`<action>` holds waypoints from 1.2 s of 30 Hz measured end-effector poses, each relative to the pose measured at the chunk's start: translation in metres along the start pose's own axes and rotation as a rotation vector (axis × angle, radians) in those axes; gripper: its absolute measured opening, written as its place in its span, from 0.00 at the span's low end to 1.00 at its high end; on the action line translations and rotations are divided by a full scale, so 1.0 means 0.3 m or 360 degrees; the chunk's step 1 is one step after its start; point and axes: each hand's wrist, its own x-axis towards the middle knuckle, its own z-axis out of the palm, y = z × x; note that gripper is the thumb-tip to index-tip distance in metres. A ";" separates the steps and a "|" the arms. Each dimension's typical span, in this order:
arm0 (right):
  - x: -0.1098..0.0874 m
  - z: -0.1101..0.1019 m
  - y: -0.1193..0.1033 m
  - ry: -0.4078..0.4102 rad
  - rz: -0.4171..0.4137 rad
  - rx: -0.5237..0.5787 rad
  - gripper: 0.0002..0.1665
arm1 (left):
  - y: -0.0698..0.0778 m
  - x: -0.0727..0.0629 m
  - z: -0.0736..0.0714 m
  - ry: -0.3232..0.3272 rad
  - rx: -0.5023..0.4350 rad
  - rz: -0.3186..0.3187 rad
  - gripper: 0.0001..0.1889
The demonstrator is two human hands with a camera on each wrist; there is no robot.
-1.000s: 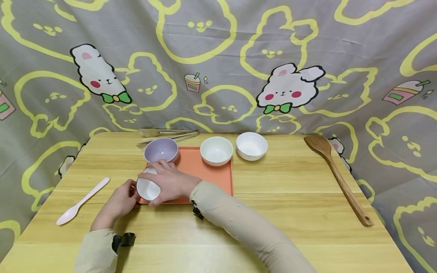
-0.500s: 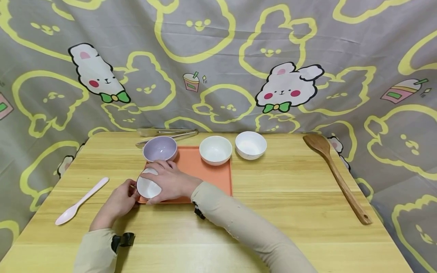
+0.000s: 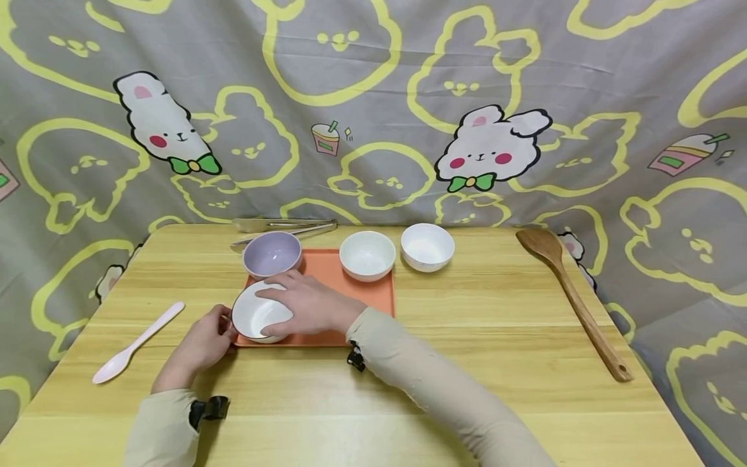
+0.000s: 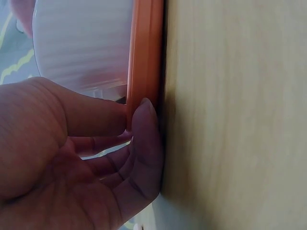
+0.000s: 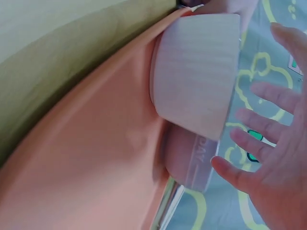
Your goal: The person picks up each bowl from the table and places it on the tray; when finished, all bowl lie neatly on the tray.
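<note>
Fingers (image 3: 274, 293) of my right hand (image 3: 312, 311) are spread and relaxed over the white bowl (image 3: 257, 318), which sits on the near left corner of the orange tray (image 3: 373, 295). My left hand (image 3: 201, 344) pinches the tray's near left edge, thumb on the rim. A lilac bowl (image 3: 272, 253) stands just behind, on the tray's far left corner.

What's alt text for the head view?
A right hand rests open over a white bowl on an orange tray, while the left hand pinches the tray's corner. A lilac bowl sits behind on the wooden table.
</note>
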 end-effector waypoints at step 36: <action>-0.293 -0.024 0.135 0.0016 0.0134 0.0215 0.31 | 0.019 -0.001 -0.005 -0.0016 0.0116 -0.0038 0.13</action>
